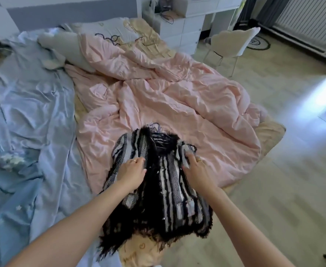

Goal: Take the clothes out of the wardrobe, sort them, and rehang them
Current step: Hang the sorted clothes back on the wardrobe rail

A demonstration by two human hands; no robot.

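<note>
A black & white striped jacket (164,182) w/ fringed black edges lay front-up on the bed (270,135), near the foot end, its collar pointing away from the person & its hem hanging over the bed's edge toward them. It rested partly on a crumpled pink duvet (158,97). A dark hanger (161,138) showed inside the collar opening; hook part too blurred to make out.

Left hand (133,171) sat on the jacket's left front panel, fingers (140,160) curled into the fabric near the opening, grasping it. A ring was visible on one finger. Right hand (194,168) was on the right front panel near the shoulder, its fingers bent down & pinching the cloth there, also w/ a ring. Both forearms reached in from the bottom of the view, either side of the jacket.

Left of the duvet lay a wrinkled light blue sheet (33,112), w/ a small pale patterned item on it at the far left, too blurred to identify. A white pillow (104,31) & a long grey-white cushion (65,47) sat at the head end. A dark object was at the far left edge, unclear what.

Beyond the bed: a white chair (233,43) beside a white desk (200,8) w/ drawers, cables on a shelf next to it. A radiator (308,20) stood at top right. Floor (293,189) was pale, w/ a bright patch of light at right.
</note>
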